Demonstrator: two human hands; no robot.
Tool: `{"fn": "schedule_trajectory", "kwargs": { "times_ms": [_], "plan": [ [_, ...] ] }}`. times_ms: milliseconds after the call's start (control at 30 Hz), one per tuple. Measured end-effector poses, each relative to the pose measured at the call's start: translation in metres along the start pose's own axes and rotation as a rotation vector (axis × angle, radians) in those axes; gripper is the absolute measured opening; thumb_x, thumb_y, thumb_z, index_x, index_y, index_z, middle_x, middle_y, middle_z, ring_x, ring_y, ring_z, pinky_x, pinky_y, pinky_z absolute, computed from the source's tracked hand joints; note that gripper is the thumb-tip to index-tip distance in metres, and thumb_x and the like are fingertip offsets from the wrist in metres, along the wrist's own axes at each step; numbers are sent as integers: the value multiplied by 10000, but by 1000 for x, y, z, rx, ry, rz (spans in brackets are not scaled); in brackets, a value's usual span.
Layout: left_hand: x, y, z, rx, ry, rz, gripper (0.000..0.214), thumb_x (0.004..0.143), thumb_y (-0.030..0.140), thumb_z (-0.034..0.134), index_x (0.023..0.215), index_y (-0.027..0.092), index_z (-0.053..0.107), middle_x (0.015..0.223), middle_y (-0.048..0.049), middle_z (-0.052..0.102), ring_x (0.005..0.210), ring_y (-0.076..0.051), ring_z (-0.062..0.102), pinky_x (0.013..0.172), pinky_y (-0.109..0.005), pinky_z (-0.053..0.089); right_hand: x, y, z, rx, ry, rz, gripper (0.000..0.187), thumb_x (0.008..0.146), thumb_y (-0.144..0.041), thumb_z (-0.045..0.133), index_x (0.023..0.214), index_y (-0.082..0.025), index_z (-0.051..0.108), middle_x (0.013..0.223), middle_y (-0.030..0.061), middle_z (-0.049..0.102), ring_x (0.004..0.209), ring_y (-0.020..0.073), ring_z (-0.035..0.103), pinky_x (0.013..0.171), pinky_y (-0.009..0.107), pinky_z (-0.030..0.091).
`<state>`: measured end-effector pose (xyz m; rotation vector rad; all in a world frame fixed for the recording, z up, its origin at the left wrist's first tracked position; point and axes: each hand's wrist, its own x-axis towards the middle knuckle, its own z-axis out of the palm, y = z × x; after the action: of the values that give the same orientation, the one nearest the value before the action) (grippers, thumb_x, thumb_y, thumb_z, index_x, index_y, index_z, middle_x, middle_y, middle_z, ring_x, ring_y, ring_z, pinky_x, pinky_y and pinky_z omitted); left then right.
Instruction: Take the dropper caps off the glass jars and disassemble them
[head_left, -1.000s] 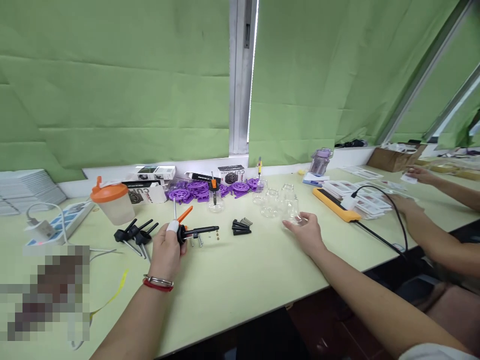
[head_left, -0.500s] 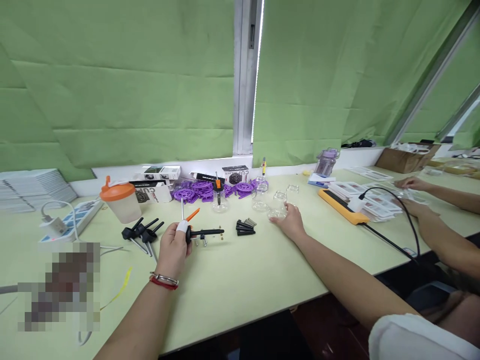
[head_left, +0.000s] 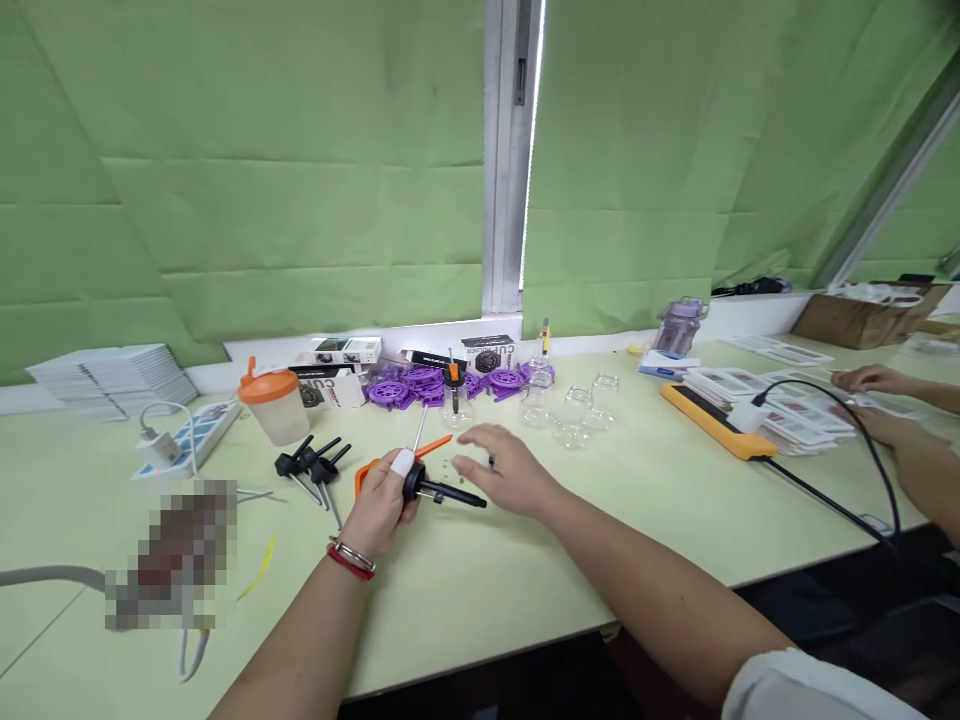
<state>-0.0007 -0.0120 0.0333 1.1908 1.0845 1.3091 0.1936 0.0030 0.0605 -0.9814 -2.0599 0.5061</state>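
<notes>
My left hand is closed round a black plastic part with a dark rod pointing right. A thin metal rod and an orange piece also stick out of that grip; how they join is hidden by the fingers. Beside it, my right hand is open, thumb and fingers apart, with nothing visible between them. Tiny metal bits show on the table by its fingertips. Several clear glass flasks stand behind it. To the left lie several black parts with metal rods.
Purple plastic wheel parts and boxes line the back. An orange-lidded cup and a power strip stand left. Right are an orange-yellow bar, stacked cards and another person's hands.
My right hand has left the glass flasks and come left toward my left hand. The view has shifted a little; my left hand still holds the black part.
</notes>
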Motion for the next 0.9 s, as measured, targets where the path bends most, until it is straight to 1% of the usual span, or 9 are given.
{"fn": "schedule_trajectory", "kwargs": {
  "times_ms": [100,267,367,467,600,700,767,833,900],
  "plan": [
    [0,0,-2,-42,7,-12,407,813,591,499,788,184,505,489,71,464,299,-49,332,308,-177,230,4,-11,15,110,-233,98,296,826,-474,586,942,-209,653,834,57,661,735,196,584,661,330,441],
    [0,2,-5,-62,-39,-11,405,809,586,512,822,181,508,492,73,452,310,-55,347,307,-184,267,0,-2,26,262,-295,135,251,836,-367,566,667,-183,588,613,-11,528,556,110,430,546,253,323],
    [-1,2,-6,-60,-141,4,372,743,473,655,918,175,516,638,49,529,371,-47,406,328,-178,303,-2,5,28,586,-356,312,272,790,-433,616,721,-172,580,545,-44,472,472,79,353,485,231,283],
    [-1,-2,-5,-22,-161,17,383,743,424,670,976,167,507,706,29,552,415,-59,457,348,-191,354,-4,10,29,836,-312,427,368,742,-504,652,873,-166,590,607,-35,537,454,75,396,461,227,317],
    [-1,-5,-4,31,-74,72,460,832,502,543,1164,219,400,822,2,603,384,-61,448,328,-213,375,-3,14,22,703,-226,328,344,733,-429,676,955,-169,642,726,-3,591,530,82,449,505,234,366],
    [-3,-1,-6,130,-65,241,660,809,472,594,1348,289,259,1060,-68,595,537,-86,545,460,-256,492,-3,14,11,577,-126,291,260,787,-374,611,915,-156,672,707,7,590,542,84,419,520,234,340],
    [-5,3,-9,294,-48,441,676,759,407,667,1347,289,354,1247,-120,499,795,-146,604,660,-321,548,-5,12,2,581,-72,264,261,813,-366,576,937,-155,665,685,1,577,555,91,418,535,237,334],
    [-7,6,-10,480,14,625,550,743,351,684,1257,260,513,1347,-128,416,1042,-220,556,869,-393,507,-9,10,-5,559,-55,222,252,834,-379,553,896,-158,656,655,-10,548,571,96,417,550,238,328],
    [-8,5,-9,577,49,701,440,774,321,647,1201,239,580,1304,-118,473,1103,-238,533,961,-415,450,-13,9,-9,500,-66,198,292,863,-407,514,751,-160,621,610,-21,501,562,94,394,549,236,310]
  ]
}}
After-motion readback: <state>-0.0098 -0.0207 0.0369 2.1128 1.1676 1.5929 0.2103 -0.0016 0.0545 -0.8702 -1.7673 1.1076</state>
